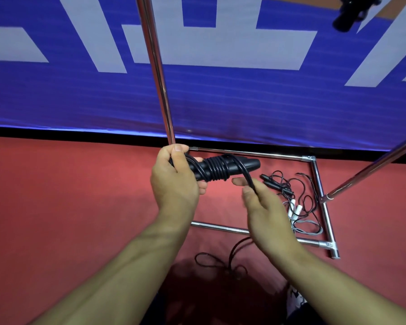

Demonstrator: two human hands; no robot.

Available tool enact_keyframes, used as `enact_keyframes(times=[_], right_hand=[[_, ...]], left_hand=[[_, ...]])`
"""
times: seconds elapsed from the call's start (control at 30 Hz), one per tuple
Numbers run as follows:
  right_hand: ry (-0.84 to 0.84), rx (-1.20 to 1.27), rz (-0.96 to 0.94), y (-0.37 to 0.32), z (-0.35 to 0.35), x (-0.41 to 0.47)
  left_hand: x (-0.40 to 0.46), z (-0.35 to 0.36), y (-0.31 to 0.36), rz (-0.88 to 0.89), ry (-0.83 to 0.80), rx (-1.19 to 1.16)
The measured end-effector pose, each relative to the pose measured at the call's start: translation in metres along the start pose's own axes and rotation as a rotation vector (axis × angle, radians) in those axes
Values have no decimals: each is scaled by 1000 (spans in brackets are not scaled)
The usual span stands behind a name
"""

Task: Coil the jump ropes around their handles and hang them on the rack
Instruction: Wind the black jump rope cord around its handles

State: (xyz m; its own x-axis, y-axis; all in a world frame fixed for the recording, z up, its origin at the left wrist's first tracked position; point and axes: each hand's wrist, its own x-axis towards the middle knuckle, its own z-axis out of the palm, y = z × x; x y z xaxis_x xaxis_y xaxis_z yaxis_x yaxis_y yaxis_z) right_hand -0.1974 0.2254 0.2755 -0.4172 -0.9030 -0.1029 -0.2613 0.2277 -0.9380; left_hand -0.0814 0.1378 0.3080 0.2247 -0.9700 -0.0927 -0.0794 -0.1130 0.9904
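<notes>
Tightly ribbed black cord [217, 170] coils around smooth cylindrical handles [242, 165].

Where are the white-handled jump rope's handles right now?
In the head view, the white handles lie on the red floor inside the chrome rack base, right of the right hand, below the loose black rope.
</notes>
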Motion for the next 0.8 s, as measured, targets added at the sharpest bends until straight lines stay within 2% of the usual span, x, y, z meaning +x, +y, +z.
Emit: enact_keyframes(times=[0.1, 0.17, 0.23, 0.4, 0.47, 0.67, 0.8], right_hand=[[113, 141, 70, -6, -4, -4], [85, 179, 136, -10, -6, -4], [-59, 258, 227, -12, -5, -2], [-320, 897, 507, -15, -12, 8], [-498, 1063, 587, -15, -17, 10], [-861, 1239, 691, -18, -24, 10], [-957, 1188, 706, -16, -28, 15]], left_hand=[[2, 0, -2, -20, 18, 1], [0, 1, -2, -26, 12, -6], [-2, 1, -2, -20, 1, 1], [-1, -1, 0, 13, -11, 20], [0, -1, 1, 20, -17, 24], [-3, -1, 3, 15, -42, 10], [-5, -4, 5, 23, -60, 20]])
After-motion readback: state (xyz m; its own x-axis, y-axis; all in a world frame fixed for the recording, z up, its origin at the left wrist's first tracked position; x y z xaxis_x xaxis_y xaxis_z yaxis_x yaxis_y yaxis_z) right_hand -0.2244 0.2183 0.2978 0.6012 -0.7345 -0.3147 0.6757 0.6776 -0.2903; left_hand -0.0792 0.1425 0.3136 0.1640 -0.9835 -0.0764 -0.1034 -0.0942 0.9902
